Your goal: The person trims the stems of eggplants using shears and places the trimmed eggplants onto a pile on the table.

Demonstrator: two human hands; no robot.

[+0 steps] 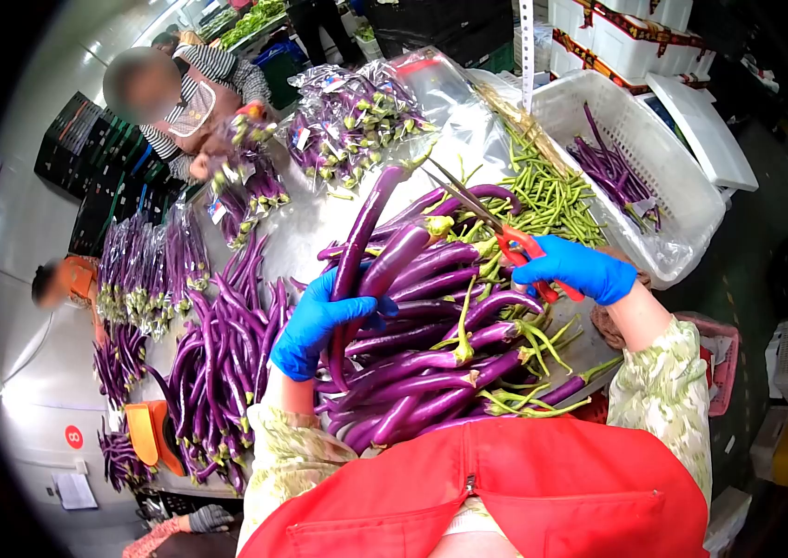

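Observation:
My left hand point(319, 321), in a blue glove, is closed around two long purple eggplants point(394, 257), their green stem ends pointing up and away from me. In my blue-gloved right hand point(589, 270) is a pair of scissors point(516, 246) with red handles. Its blades are spread, and their tips reach close to the stem end of the longer held eggplant. Beneath both hands lies a pile of loose eggplants point(431, 363), many with long green stems still on. Cut green stems point(547, 197) are heaped beyond the scissors.
More loose eggplants point(226, 363) cover the table's left side. Bagged eggplants point(352, 121) lie at the back, where a person in an apron point(203, 107) handles another bag. A white basket point(696, 232) with eggplants stands at right. White foam boxes point(631, 51) are stacked behind it.

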